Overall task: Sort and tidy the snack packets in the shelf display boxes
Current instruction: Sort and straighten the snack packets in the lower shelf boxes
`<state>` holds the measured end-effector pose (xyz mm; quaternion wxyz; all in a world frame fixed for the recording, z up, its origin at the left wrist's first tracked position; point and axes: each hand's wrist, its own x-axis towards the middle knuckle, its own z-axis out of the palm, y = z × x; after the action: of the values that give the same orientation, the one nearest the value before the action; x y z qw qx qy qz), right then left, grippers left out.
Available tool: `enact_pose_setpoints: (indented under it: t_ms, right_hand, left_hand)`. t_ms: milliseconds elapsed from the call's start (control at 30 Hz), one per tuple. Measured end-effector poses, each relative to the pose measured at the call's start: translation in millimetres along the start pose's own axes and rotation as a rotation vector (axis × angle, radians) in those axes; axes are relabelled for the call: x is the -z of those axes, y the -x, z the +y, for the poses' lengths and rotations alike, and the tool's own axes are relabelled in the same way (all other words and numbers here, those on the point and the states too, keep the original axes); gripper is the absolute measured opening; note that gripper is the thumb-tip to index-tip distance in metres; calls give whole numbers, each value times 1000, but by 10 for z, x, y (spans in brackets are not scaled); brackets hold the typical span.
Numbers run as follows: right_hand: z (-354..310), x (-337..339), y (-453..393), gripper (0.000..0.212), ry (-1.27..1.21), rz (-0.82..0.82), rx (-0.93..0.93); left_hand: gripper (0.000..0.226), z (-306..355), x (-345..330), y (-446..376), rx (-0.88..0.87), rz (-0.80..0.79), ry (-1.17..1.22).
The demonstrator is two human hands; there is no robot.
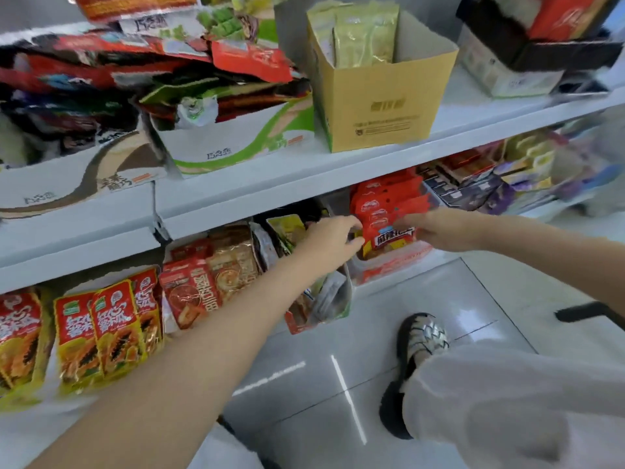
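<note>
- Looks like the step in hand is the straightening of the red packets point(389, 211), which are standing in a row inside a red-and-white display box point(394, 265) on the lower shelf, right of centre in the frame.
- The front packet of that row is being worked from both sides: the left hand point(333, 240) is being held at its left edge, the right hand point(439, 230) at its right edge.
- Grip, honestly: the left thumb and fingers seem to be curled toward the packet's edge, but whether it's actually being pinched can't be told. Same for the right hand, since its fingertips are being smeared by motion blur.
- Next move, as a guess: the front packet probably needs squaring up against the ones behind it, then pushing down so the row is sitting level.
- Hard to make out: the dark packets point(473, 187) further right are being blurred badly, and the heap in the white boxes point(233, 143) at upper left is just a jumble.
- The box bottom is being hidden by its own front wall.
</note>
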<state>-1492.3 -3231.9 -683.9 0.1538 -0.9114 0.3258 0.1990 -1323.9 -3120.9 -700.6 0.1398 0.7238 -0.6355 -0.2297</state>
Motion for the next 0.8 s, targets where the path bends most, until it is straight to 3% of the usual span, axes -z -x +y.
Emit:
enact_pose_setpoints:
  t_ms: [100, 200, 333, 467, 500, 633, 800]
  right_hand:
    - [62, 37, -201, 39, -80, -79, 48]
    - [123, 74, -337, 44, -178, -234, 41]
    - [215, 62, -384, 60, -186, -543, 29]
    - [333, -88, -536, 96, -7, -630, 79]
    - [374, -157, -568, 91, 16, -591, 71]
    - [419, -339, -557, 36, -114, -220, 134]
    - [567, -293, -275, 21, -307, 44, 129]
  left_hand:
    - [23, -10, -82, -224, -10, 16, -77]
    - [25, -49, -154, -372, -39, -105, -184]
    - [43, -67, -174, -579, -36, -248, -298]
    - [62, -113, -196, -646, -85, -282, -385]
    - [66, -121, -214, -641, -87, -293, -396]
    - [69, -139, -253, -645, -84, -278, -386]
    - [60, -162, -291, -578, -79, -132, -296]
